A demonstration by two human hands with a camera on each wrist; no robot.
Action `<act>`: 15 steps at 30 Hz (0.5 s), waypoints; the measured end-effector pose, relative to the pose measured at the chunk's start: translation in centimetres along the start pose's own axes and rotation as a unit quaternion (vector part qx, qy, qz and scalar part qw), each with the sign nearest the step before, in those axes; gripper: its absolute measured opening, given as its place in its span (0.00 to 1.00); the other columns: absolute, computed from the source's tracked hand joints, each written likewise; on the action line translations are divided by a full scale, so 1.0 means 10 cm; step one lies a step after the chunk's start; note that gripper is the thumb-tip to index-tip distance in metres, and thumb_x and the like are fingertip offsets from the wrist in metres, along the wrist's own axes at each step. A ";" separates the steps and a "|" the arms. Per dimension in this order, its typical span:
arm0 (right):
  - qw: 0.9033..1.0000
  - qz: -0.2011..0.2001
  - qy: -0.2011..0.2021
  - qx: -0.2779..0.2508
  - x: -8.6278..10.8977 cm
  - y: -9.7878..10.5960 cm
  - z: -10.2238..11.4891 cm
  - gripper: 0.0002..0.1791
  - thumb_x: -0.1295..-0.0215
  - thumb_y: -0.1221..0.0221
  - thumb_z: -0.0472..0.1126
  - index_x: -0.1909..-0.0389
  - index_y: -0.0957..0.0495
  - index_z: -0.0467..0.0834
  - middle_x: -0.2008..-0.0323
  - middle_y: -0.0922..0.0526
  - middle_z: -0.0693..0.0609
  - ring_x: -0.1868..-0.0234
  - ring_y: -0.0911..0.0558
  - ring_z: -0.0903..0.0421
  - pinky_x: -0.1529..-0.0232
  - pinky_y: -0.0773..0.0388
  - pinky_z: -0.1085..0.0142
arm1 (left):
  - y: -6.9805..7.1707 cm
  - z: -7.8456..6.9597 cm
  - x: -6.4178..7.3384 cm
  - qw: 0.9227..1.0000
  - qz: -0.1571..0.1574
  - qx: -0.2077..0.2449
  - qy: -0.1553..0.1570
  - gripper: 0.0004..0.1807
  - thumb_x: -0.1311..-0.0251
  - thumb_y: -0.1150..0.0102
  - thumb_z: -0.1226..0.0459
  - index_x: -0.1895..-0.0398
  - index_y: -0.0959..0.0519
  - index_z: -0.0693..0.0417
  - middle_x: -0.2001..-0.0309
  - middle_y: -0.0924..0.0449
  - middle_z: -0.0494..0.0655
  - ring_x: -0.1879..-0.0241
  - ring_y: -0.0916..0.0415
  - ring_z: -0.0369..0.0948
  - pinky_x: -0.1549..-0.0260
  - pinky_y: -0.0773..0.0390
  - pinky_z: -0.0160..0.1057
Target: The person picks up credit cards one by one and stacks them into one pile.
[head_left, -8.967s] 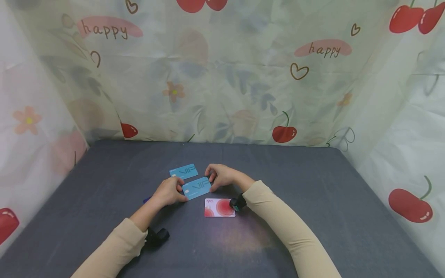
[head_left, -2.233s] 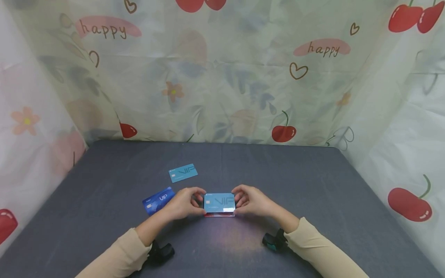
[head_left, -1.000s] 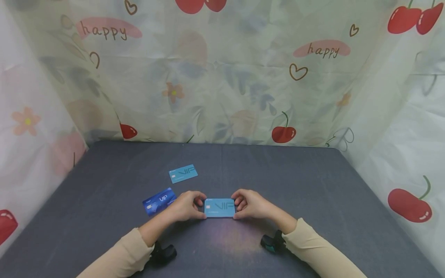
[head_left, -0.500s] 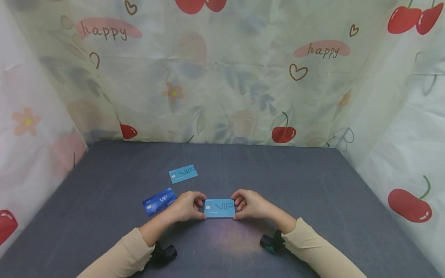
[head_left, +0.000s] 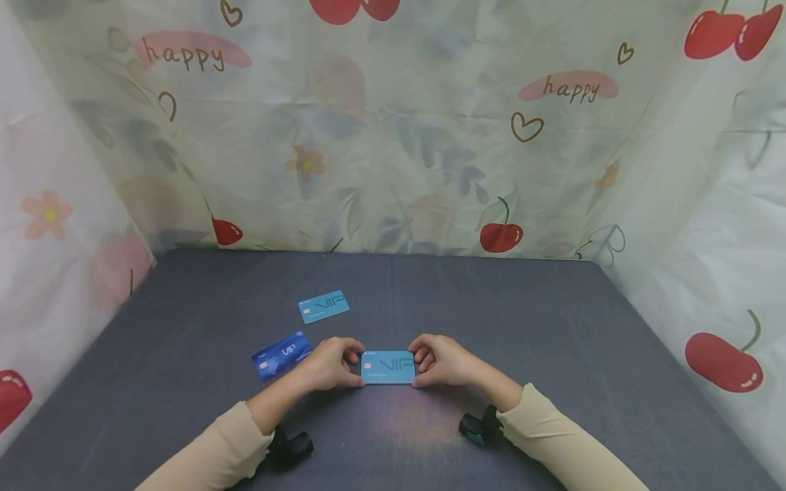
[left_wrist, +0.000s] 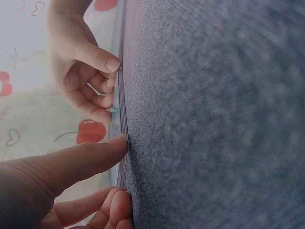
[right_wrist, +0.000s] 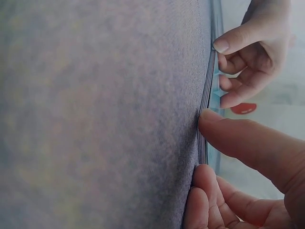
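Note:
A light blue VIP card lies squarely on top of a low stack in the head view. The stack's layered edge shows several thin cards in the right wrist view, close against the dark cloth. My left hand grips the left end, thumb at the near corner and fingers curled at the far one. At the right end my right hand grips it in the same way. Beside the left wrist lies a dark blue VIP card, partly covered by that hand. Farther back is another light blue VIP card, slightly turned.
A dark grey cloth covers the table. Printed curtains with cherries hang behind it and at both sides. Black wrist cameras sit under both forearms, just over the cloth.
Since the oldest frame, both hands have brought the light blue card nearer and laid it over the pink card, which is now hidden. Over the last half second the hands stay still.

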State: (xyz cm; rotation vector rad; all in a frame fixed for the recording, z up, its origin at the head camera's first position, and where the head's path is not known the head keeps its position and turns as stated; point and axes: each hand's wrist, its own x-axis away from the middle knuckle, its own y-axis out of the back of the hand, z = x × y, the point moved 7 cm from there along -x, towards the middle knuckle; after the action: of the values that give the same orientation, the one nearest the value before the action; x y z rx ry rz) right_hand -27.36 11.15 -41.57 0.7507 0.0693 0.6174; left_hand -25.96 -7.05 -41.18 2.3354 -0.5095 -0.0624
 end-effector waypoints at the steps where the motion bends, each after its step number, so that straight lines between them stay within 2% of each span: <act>1: 1.000 -0.001 -0.001 0.001 0.00 0.00 0.00 0.28 0.54 0.30 0.34 0.51 0.28 0.33 0.64 0.24 0.48 0.67 0.24 0.60 0.66 0.24 0.72 | 0.00 0.00 0.00 1.000 -0.001 0.000 -0.001 0.27 0.58 0.28 0.67 0.50 0.24 0.64 0.67 0.25 0.49 0.74 0.31 0.35 0.76 0.31 0.29; 15: 1.000 -0.004 -0.006 0.006 0.00 0.00 0.00 0.28 0.55 0.30 0.34 0.51 0.28 0.33 0.65 0.24 0.48 0.67 0.24 0.60 0.67 0.25 0.72 | -0.01 0.01 -0.01 1.000 -0.008 -0.009 0.000 0.28 0.59 0.28 0.67 0.51 0.24 0.64 0.67 0.26 0.49 0.75 0.32 0.36 0.76 0.32 0.30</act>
State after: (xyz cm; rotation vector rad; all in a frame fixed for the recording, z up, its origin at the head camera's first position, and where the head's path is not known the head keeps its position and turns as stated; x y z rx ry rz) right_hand -27.37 11.12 -41.57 0.7655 0.0645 0.6057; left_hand -26.04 -6.98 -41.33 2.3213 -0.4877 -0.0752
